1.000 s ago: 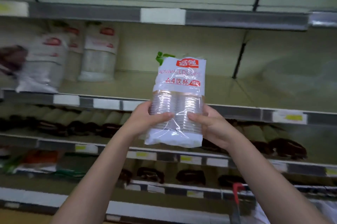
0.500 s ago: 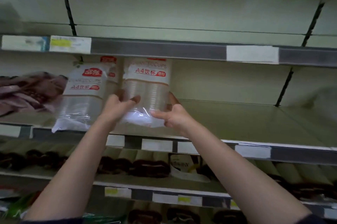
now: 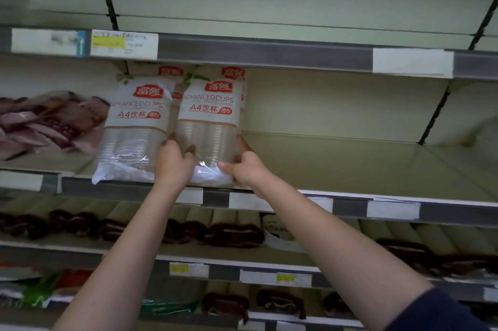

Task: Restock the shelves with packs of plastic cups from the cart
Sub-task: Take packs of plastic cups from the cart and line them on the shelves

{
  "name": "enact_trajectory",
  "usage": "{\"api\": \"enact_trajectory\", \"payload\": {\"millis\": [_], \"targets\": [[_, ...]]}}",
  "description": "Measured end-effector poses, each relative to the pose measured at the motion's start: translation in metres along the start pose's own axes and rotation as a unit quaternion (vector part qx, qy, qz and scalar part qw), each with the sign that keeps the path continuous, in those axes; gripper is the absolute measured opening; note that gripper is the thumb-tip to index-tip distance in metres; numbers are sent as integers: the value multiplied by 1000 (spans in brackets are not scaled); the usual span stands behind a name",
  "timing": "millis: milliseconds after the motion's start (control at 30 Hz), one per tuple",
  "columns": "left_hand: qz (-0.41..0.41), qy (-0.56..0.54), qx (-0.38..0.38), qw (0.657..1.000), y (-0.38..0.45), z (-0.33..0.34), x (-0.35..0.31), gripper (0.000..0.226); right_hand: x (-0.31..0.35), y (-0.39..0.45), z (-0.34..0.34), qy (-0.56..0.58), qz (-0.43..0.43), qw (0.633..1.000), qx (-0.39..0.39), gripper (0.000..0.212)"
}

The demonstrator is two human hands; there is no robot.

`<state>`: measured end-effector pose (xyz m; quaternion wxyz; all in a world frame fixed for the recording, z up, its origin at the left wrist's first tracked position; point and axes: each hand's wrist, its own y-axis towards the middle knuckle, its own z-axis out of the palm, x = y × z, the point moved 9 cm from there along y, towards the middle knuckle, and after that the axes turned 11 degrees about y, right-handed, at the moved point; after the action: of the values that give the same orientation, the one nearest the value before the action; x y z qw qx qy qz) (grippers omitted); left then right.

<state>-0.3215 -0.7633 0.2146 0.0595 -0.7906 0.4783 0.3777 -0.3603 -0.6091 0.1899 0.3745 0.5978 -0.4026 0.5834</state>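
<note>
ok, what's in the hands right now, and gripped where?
Both hold one pack of cups by its lower clear part: left hand on the left side, right hand on the right side. The pack stands on the shelf.

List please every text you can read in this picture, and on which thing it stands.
"ADVANCED CUPS", first letter cut off: held pack, gripped by both hands, left and right.
"A4饮杯": held pack, red print.
"DVANCED CUPS" and "A4饮杯": left pack.
Red logos on both packs and on the packs behind: too blurred.
Yellow price tag on the upper shelf edge: print too small.
Other shelf tags: blank or blurred.
</note>
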Motion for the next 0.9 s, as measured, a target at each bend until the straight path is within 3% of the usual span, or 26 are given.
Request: {"api": "enact_trajectory", "payload": {"millis": [200, 333, 467, 700, 900], "targets": [[61, 34, -86, 994, -30, -6, -26, 58, 11, -28, -19, -46, -12, 999, -10, 57], [89, -4, -92, 992, -72, 7, -59, 57, 7, -57, -56, -49, -8, 998, -40, 75], [123, -36, -75, 989, -134, 45, -108, 53, -18, -108, -124, 2, 8, 997, -80, 60], [194, -117, 101, 969, -290, 198, -225, 46, -100, -232, -320, 65, 53, 978, -192, 17], [147, -130, 348, 917, -451, 353, -292, 42, -196, -363, -469, 61, 163, 939, -296, 16]]}}
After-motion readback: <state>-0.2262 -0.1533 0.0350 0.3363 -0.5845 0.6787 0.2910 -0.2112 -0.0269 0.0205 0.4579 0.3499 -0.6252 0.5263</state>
